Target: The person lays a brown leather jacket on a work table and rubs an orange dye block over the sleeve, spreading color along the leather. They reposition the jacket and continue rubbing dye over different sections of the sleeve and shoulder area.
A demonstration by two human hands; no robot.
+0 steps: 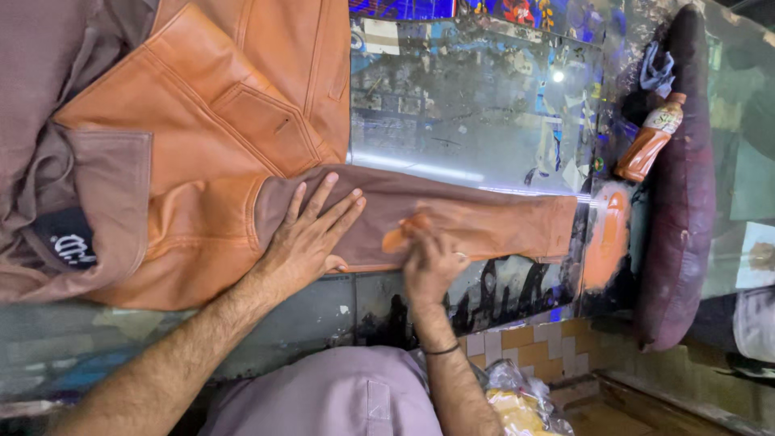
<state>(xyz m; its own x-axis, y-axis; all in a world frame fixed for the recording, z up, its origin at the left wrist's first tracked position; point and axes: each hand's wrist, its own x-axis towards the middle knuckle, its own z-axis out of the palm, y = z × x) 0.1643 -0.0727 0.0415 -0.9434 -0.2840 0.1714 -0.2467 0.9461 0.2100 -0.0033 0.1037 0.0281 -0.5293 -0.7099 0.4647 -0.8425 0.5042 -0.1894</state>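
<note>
Jacket sleeve (484,218) | left hand (311,234) flat, fingers spread | right hand (432,262) gripping orange sponge (404,234)

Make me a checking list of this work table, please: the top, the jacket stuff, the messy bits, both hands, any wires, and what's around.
Surface: glass-topped table, stained with paint and scuffs.
Job's things: orange-brown leather jacket lying flat, its sleeve stretched out, part brown and part orange; an orange applicator, blurred, on the sleeve.
Clutter: orange bottle and blue cloth on a dark cushion; orange smear on the table past the cuff; plastic bags below.
Grippers: left hand pressed flat on the sleeve; right hand gripping the applicator.
Cables: nothing seen.
Surroundings: tiled ledge; wooden floor, dim.
</note>
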